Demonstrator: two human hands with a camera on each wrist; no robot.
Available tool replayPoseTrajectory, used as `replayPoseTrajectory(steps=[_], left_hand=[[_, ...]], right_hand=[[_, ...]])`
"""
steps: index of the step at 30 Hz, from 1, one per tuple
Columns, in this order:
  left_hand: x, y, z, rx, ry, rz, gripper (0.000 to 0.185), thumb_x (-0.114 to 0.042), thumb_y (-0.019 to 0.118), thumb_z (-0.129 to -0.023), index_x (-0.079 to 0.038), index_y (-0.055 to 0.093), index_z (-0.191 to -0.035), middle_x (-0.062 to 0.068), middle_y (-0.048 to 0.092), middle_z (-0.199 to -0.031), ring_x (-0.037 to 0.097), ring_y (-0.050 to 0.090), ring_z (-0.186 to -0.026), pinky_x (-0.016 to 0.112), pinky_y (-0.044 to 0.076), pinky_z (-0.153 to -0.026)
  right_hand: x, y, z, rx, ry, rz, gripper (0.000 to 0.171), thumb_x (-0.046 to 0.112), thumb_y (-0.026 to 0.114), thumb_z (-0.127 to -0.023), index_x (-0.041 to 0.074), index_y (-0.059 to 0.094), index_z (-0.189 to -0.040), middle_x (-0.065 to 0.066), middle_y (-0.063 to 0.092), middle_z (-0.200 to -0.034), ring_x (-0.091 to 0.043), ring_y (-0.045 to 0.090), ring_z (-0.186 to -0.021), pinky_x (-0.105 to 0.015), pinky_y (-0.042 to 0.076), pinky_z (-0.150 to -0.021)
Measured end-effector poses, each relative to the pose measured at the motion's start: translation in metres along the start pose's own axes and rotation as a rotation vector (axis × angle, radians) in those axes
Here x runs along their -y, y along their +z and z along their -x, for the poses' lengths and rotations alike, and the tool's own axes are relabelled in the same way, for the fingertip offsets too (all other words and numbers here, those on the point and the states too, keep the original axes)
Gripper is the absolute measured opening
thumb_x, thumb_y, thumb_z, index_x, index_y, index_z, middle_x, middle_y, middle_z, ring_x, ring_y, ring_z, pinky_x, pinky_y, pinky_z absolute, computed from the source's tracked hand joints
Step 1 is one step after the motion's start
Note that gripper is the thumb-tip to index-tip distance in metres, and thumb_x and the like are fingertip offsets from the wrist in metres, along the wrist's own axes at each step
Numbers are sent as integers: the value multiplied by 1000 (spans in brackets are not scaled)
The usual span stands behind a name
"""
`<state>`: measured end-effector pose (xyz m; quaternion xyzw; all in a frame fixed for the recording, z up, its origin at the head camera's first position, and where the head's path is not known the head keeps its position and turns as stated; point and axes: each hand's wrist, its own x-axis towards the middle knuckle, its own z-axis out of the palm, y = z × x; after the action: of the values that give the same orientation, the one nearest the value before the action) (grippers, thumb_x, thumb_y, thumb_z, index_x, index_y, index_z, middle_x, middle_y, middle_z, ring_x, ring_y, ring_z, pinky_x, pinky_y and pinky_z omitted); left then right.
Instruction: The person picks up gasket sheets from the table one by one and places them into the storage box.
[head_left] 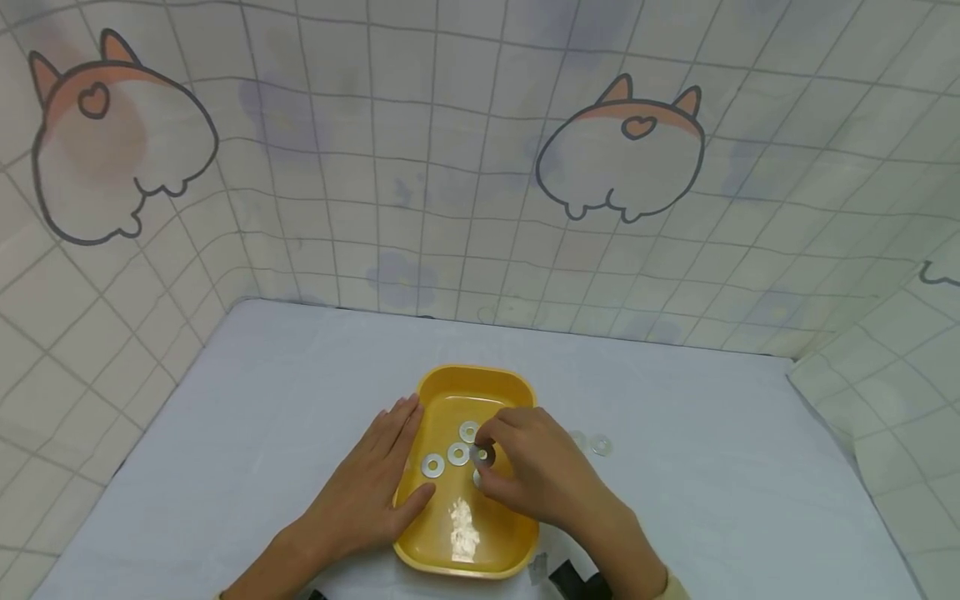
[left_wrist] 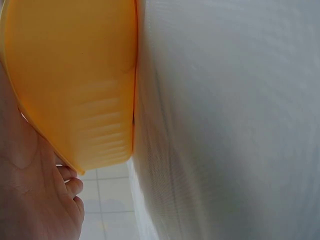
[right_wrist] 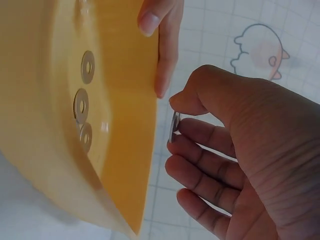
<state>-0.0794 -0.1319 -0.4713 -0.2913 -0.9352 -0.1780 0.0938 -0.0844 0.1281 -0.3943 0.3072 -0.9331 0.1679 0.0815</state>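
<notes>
One yellow tray (head_left: 502,542) stands at lower centre of the frame, on one worktop (head_left: 262,392). Four silvery washers (head_left: 432,473) lie in it, three in full view and a fourth partly covered. A fifth, the pinched washer (head_left: 490,459), is held above the tray. Two pale rings (head_left: 594,445) lie right of centre, outside the tray, which brings the ring-shaped pieces in view to seven. Two hands show: one left hand (head_left: 375,485), one right hand (head_left: 536,467). On the patterned backdrop (head_left: 450,208) are three animal drawings (head_left: 622,158): one upper left, one upper right, and one cut by the right edge.
</notes>
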Motion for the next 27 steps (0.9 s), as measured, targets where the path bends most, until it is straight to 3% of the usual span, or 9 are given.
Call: replayPoseTrajectory(steps=[8,15,27], left_hand=[[1,-1,1,-8,7,0,93,-48,65,-99,3,25,-166,16,27,-175,34,30,-163,23,-7,-137],[0,0,0,-25,27,-15,93,-48,66,-98,4,26,-165,18,29,-174,34,32,-161,24,-6,-137],[0,-1,0,0,8,-14,93,-49,65,-99,4,26,-165,17,28,-175,33,30,-163,25,-5,-137]], right_hand=[[6,3,-7,39,-28,5,14,28,80,-86,19,75,-95,9,72,-92,-10,62,-85,-32,60,-90],[9,5,-8,19,-56,25,14,25,82,-84,18,75,-93,9,71,-90,-10,63,-83,-30,58,-85],[11,8,-10,23,-67,18,15,25,82,-83,19,76,-95,10,73,-94,-9,65,-85,-29,58,-87]])
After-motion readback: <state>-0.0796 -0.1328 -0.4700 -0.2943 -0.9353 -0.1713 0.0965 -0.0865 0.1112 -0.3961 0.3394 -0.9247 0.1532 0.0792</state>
